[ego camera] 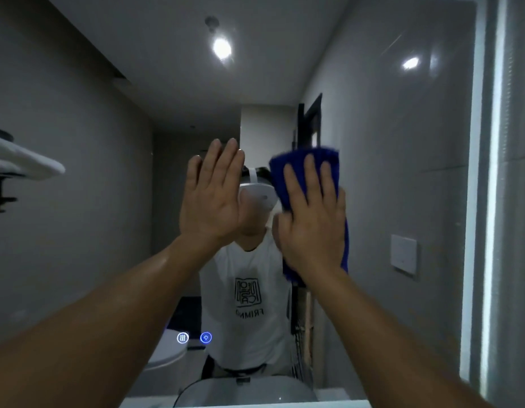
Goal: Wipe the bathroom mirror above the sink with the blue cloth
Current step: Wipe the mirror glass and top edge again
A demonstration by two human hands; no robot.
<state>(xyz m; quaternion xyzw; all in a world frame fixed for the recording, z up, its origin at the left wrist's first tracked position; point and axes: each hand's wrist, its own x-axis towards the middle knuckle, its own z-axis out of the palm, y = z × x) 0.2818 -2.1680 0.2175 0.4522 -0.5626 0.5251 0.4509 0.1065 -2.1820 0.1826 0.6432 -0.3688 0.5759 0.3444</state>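
Note:
The bathroom mirror [402,142] fills almost the whole view and reflects me and the room. My right hand [311,228] lies flat over the blue cloth [302,163] and presses it against the glass at the centre right. The cloth sticks out above my fingertips and hangs down past my wrist. My left hand [211,195] is raised beside it, a little to the left, with the palm towards the glass, the fingers straight and nothing in it. Whether the left hand touches the glass I cannot tell.
A lit strip [490,201] runs down the mirror's right edge. Two glowing touch buttons [182,338] sit low on the glass. The sink basin [243,390] lies at the bottom centre. A white towel on a dark rack [19,163] shows at the left.

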